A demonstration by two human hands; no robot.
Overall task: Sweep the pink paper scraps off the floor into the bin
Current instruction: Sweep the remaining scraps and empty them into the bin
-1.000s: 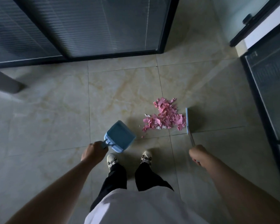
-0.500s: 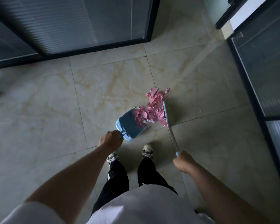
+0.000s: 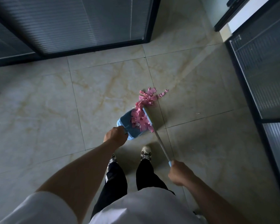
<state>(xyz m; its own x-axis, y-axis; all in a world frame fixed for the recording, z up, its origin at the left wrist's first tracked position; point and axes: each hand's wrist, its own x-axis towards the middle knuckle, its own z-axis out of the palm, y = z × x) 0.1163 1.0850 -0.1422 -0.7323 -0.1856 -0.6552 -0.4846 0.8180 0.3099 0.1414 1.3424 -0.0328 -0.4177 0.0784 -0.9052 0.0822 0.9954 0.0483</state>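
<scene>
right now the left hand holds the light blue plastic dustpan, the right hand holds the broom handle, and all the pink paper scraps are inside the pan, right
Not all. The head view shows the left hand holding the light blue plastic dustpan and the right hand holding the broom handle, but only some pink paper scraps are inside; others lie on the tiled floor beyond its lip.

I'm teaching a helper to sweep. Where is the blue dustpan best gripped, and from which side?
Grip the dustpan by its short handle at the closed back end, coming from the sweeper's side, as the left hand does. Its open mouth faces away toward the pink scraps and the brush, so that edge should stay free.
</scene>
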